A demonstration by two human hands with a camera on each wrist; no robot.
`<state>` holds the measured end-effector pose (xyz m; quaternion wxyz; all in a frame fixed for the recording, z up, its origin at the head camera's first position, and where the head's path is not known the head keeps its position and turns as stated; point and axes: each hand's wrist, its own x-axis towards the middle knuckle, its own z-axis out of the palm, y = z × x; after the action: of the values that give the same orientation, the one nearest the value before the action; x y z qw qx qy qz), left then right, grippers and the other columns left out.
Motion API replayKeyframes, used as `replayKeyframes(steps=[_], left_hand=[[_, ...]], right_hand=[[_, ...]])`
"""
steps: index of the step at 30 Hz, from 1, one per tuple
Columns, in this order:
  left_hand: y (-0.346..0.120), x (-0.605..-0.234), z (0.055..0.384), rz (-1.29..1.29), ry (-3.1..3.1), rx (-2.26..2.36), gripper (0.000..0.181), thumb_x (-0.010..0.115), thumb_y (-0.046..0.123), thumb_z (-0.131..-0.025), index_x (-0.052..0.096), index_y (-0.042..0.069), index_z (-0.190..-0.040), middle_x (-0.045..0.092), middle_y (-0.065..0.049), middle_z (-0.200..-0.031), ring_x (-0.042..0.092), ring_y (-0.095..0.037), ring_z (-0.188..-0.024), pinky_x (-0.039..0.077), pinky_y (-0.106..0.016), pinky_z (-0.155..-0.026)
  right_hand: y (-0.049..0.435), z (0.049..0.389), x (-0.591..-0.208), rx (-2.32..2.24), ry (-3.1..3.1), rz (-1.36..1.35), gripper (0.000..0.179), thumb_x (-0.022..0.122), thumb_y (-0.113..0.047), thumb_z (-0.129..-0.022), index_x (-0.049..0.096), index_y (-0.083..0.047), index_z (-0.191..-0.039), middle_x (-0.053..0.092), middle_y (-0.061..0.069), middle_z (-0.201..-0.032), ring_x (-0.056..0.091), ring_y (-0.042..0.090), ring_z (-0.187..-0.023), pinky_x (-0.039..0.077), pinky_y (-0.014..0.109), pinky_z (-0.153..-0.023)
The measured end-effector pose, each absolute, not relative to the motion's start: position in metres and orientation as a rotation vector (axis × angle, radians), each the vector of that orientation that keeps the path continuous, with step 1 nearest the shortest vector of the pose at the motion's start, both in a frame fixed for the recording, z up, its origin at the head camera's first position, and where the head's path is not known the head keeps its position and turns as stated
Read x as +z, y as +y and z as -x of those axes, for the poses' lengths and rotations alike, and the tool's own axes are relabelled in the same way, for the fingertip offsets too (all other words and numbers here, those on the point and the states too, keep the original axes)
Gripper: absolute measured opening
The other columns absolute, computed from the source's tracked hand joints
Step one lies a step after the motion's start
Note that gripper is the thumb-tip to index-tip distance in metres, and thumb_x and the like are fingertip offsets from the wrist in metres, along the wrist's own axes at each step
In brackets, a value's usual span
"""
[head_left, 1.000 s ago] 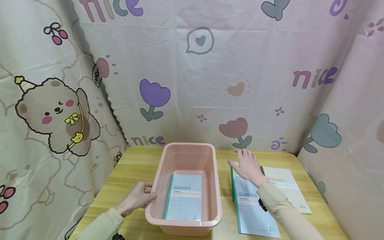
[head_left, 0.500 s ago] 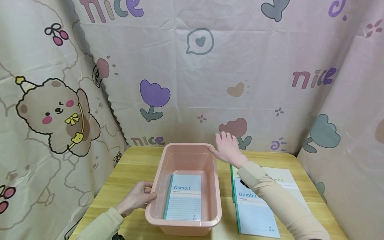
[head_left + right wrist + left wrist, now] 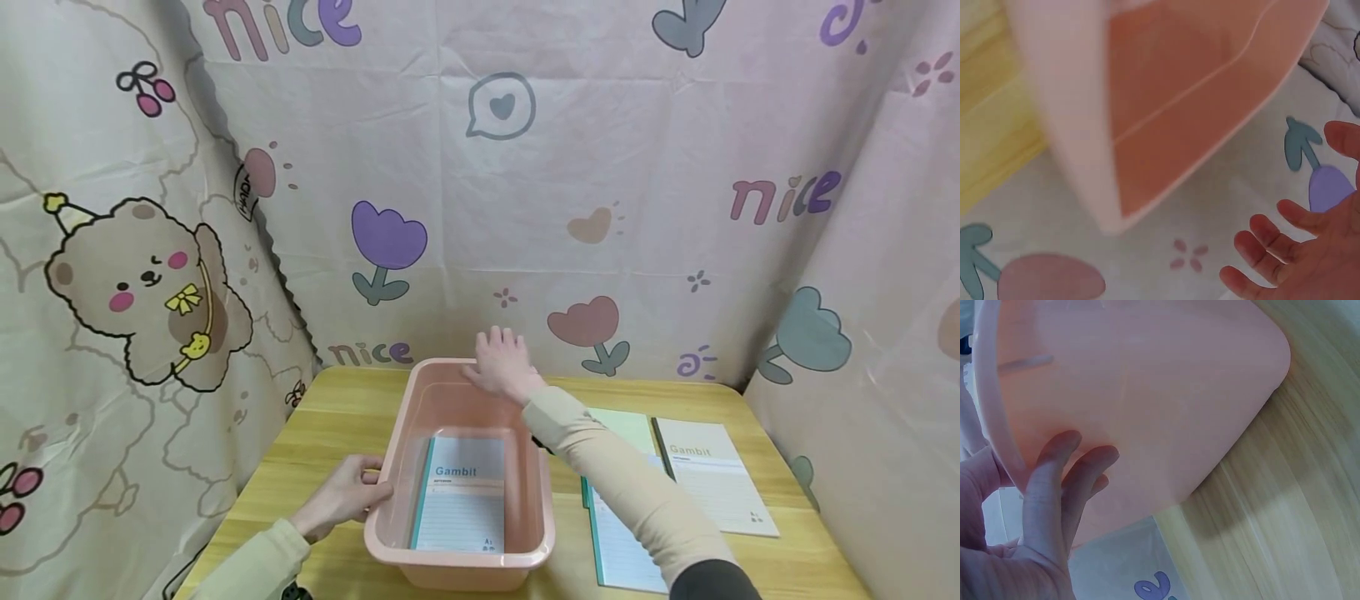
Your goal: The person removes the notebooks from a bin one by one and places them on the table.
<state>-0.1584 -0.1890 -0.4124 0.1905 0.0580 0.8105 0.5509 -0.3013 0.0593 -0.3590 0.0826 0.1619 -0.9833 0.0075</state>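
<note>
A pink plastic basin (image 3: 546, 500) stands on the table, and a blue Gambit notebook (image 3: 459, 508) lies flat inside it. My left hand (image 3: 345, 497) grips the basin's left rim, thumb over the edge; in the left wrist view its fingers (image 3: 1044, 500) press the outer wall. Above the far rim is my right hand (image 3: 504, 365), fingers spread and holding nothing; the right wrist view has this hand (image 3: 1316, 256) off to the side of the basin's rim. My right forearm partly covers another blue notebook (image 3: 622, 533) on the right.
Behind that blue notebook shows a green one (image 3: 622, 425), partly overlapped. A white Gambit notebook (image 3: 720, 475) lies to their right. Patterned curtains (image 3: 652, 167) hang along the table's (image 3: 352, 400) back and sides.
My right hand has moved left from above the notebooks, past the basin's right rim, to its far rim. The left hand has kept its grip, and the basin has stayed put.
</note>
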Motion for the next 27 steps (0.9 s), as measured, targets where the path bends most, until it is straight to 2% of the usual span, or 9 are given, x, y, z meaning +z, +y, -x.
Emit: replayKeyframes(steps=[5,12,27], left_hand=[[-0.19,-0.413,0.159,-0.169,2.276,1.557,0.052,0.056,0.002,-0.09,0.043,-0.025,-0.133,0.072,-0.032,-0.106,0.076,-0.037,-0.088,0.066,-0.041,-0.067],[-0.19,-0.415,0.159,-0.185,2.271,1.565,0.052,0.057,0.003,-0.092,0.042,-0.025,-0.133,0.072,-0.032,-0.105,0.076,-0.036,-0.087,0.066,-0.042,-0.066],[-0.187,-0.415,0.158,-0.141,2.291,1.56,0.051,0.057,0.004,-0.093,0.043,-0.024,-0.134,0.072,-0.032,-0.107,0.076,-0.037,-0.088,0.066,-0.04,-0.066]], right_hand=[[0.035,0.303,-0.379,-0.032,-2.963,-0.476,0.059,0.058,-0.057,-0.094,0.056,-0.007,-0.125,0.058,0.013,-0.121,0.052,0.03,-0.119,0.047,0.045,-0.101],[0.014,0.302,-0.412,-0.044,-3.04,-0.486,0.067,0.057,-0.058,-0.094,0.053,-0.007,-0.137,0.056,0.013,-0.135,0.051,0.03,-0.128,0.046,0.047,-0.109],[-0.003,0.296,-0.482,0.057,-3.155,-0.405,0.07,0.062,-0.057,-0.091,0.054,-0.007,-0.138,0.058,0.015,-0.137,0.052,0.03,-0.13,0.044,0.047,-0.115]])
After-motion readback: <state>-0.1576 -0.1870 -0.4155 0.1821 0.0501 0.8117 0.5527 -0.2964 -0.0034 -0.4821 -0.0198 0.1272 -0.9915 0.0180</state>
